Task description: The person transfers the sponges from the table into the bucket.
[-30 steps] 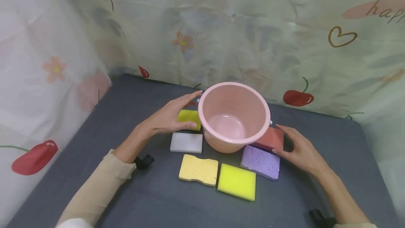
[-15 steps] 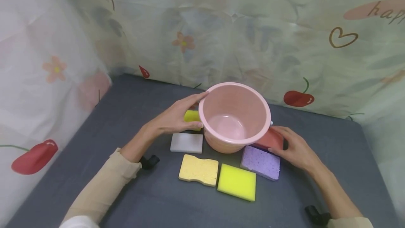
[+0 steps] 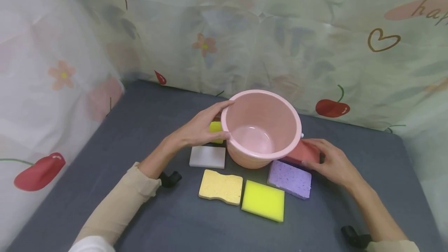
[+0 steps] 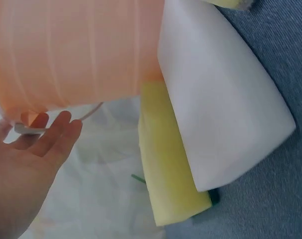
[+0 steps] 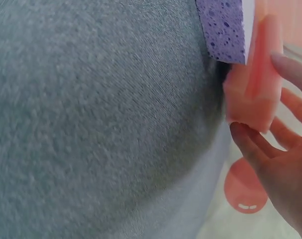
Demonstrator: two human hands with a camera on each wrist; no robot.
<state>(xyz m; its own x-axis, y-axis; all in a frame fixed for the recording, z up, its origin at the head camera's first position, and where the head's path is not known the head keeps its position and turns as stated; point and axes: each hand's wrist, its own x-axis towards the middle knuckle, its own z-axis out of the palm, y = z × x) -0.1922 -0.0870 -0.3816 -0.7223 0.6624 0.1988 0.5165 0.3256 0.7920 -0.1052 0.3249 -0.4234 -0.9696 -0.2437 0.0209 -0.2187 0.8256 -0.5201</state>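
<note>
A pink bucket (image 3: 245,159) stands upright on the dark table. My left hand (image 3: 200,128) holds its left rim, thumb at the front and fingers farther back. In the left wrist view, those fingers curl by the rim and the white handle (image 4: 29,130). My right hand (image 3: 334,163) grips the outer end of a red sponge (image 3: 305,153); the bucket covers its other end in the head view. Beside it lies a purple sponge (image 3: 289,179). Below my left hand are a white sponge (image 3: 207,156) and a yellow-green sponge (image 3: 216,126), partly hidden by the hand.
In front of the bucket lie a pale yellow wavy-edged sponge (image 3: 221,187) and a bright yellow sponge (image 3: 263,200). A patterned curtain (image 3: 168,42) hangs along the table's back and sides. The dark tabletop (image 3: 210,228) extends toward the front.
My left hand has moved right, from beside the bucket onto its rim. My right hand has closed in on the red sponge and grips it. Bucket and sponges look nearly unmoved.
</note>
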